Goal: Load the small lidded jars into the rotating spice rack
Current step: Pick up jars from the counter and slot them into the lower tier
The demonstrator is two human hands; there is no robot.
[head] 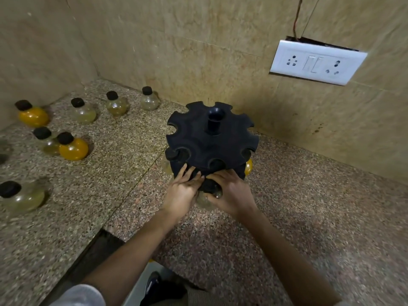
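Note:
The black rotating spice rack (212, 138) stands on the granite counter, its notched top tier seen from above. Both hands meet at its near side. My right hand (229, 193) grips a clear jar with a black lid (207, 200) at a slot of the lower tier. My left hand (183, 188) rests flat against the rack beside that jar, fingers apart. A black lid (172, 154) sits in a slot at the rack's left, and a yellow jar (248, 167) shows at its right edge. Several loose jars stand to the left, among them yellow ones (33, 115) (72, 147) and a clear one (22, 196).
Tiled walls close the corner behind and to the left. A white socket panel (315, 62) is on the right wall. The counter has a cut-out edge (97, 239) near me, with my feet below it.

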